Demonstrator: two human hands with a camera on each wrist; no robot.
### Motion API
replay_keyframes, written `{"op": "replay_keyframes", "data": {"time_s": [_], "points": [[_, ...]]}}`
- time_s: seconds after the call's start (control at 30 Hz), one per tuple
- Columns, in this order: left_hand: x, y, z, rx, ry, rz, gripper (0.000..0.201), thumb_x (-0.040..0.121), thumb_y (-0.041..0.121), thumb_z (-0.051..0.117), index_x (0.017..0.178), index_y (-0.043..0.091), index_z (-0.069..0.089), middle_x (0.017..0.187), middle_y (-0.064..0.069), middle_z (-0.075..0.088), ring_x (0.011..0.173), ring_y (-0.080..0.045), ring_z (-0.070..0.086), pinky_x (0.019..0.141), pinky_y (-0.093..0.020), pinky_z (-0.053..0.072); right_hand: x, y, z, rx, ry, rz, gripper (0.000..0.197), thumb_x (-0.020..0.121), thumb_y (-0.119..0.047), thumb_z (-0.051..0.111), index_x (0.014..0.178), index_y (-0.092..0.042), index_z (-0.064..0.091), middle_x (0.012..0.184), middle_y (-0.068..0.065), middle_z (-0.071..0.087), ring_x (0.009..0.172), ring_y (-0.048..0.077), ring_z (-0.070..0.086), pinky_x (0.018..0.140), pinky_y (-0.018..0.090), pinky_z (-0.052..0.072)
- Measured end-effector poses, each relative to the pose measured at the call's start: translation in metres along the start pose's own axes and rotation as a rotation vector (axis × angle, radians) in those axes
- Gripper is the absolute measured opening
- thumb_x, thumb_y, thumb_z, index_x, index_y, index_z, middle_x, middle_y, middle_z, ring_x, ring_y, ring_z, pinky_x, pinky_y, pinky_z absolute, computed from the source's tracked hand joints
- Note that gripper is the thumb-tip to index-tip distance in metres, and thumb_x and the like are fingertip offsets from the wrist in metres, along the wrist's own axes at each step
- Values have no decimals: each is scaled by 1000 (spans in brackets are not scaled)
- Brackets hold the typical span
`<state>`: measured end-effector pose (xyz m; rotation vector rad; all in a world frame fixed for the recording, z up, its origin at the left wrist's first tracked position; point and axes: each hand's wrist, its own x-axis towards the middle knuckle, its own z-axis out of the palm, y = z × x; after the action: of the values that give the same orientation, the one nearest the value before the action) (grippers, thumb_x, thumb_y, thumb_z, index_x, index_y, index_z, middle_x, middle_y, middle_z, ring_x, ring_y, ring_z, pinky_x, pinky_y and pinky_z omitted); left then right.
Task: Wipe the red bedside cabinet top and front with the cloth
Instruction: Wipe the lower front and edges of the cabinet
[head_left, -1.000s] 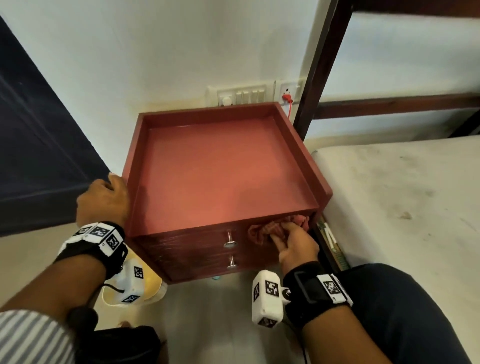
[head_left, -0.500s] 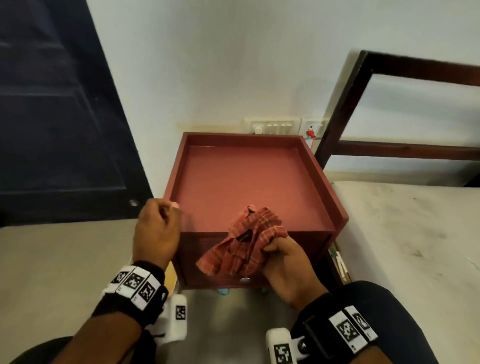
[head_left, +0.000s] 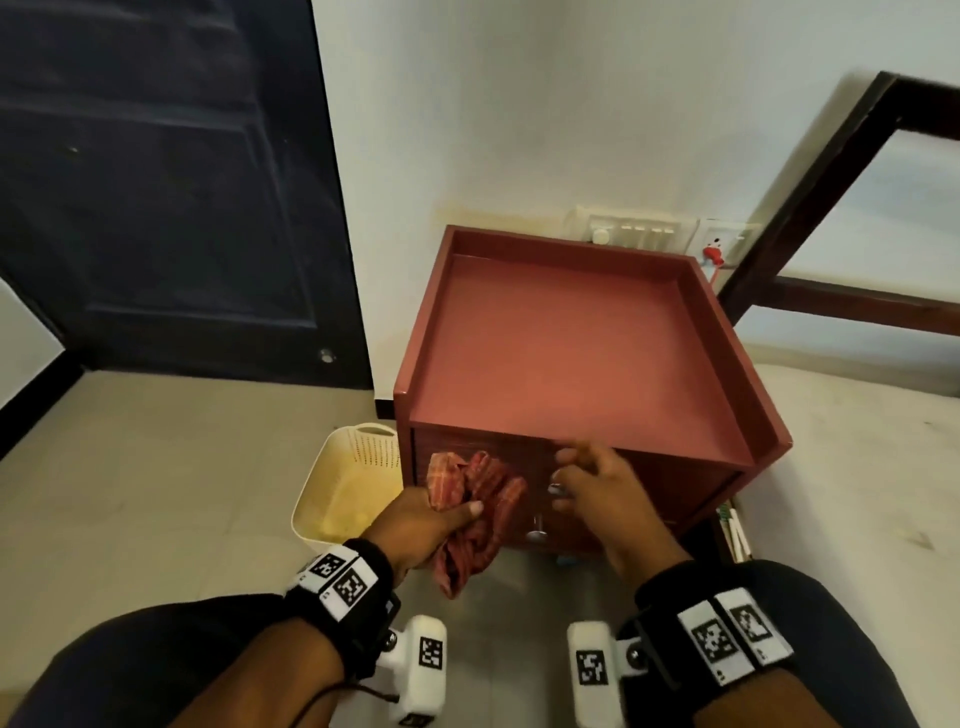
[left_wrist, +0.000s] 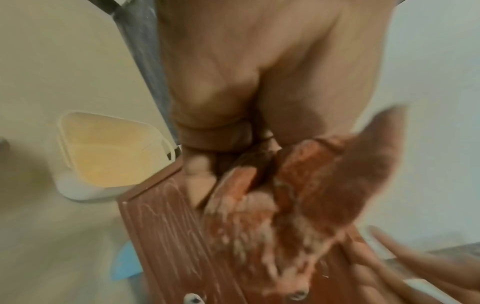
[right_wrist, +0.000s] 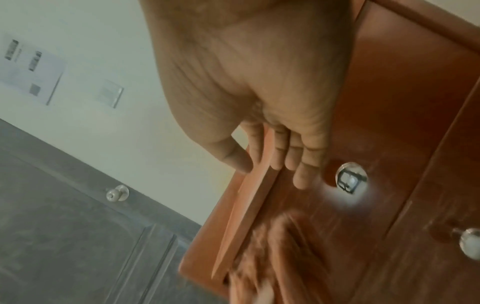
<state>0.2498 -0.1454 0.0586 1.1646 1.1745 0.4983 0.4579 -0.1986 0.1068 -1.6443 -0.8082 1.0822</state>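
The red bedside cabinet (head_left: 571, 353) stands against the wall, its tray-like top bare. Its dark front (left_wrist: 166, 236) has two drawers with metal knobs (head_left: 537, 532). My left hand (head_left: 431, 519) grips the red checked cloth (head_left: 483, 514) in front of the left part of the drawer front; the cloth (left_wrist: 324, 185) hangs bunched from the fingers. My right hand (head_left: 587, 478) hovers at the upper drawer beside its knob (right_wrist: 350, 179), fingers (right_wrist: 306, 164) straight and holding nothing.
A cream plastic basket (head_left: 348, 488) sits on the floor left of the cabinet. A dark door (head_left: 156, 182) fills the left wall. A bed frame (head_left: 810, 208) and mattress (head_left: 872, 467) lie to the right. Wall switches (head_left: 639, 231) sit behind the cabinet.
The cloth has passed from my right hand to my left hand. The left hand left the cabinet's left edge; the right hand now hovers free at the upper drawer. The head view shifted left.
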Motion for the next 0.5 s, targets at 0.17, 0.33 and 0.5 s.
{"op": "replay_keyframes", "data": {"time_s": [0.17, 0.33, 0.5], "points": [[33, -43, -24, 424, 196, -277, 40, 90, 32, 75, 110, -3, 72, 107, -17, 75, 99, -34, 72, 88, -39, 59, 52, -30, -57, -287, 342, -333, 25, 92, -15, 58, 107, -32, 67, 106, -6, 65, 99, 25, 66, 91, 50, 56], [59, -61, -24, 548, 183, -436, 32, 99, 19, 61, 121, -4, 68, 121, -20, 71, 105, -33, 69, 85, -34, 57, 110, -19, -79, -783, 396, -626, 37, 95, -29, 50, 124, -12, 65, 126, 11, 59, 124, 28, 43, 106, 39, 34], [79, -74, -30, 429, 197, -548, 41, 104, 13, 57, 143, 1, 55, 143, -22, 59, 133, -36, 56, 105, -35, 45, 126, 1, -75, -974, 409, -724, 44, 99, -36, 51, 133, -10, 59, 141, 11, 52, 134, 32, 40, 115, 45, 32]]}}
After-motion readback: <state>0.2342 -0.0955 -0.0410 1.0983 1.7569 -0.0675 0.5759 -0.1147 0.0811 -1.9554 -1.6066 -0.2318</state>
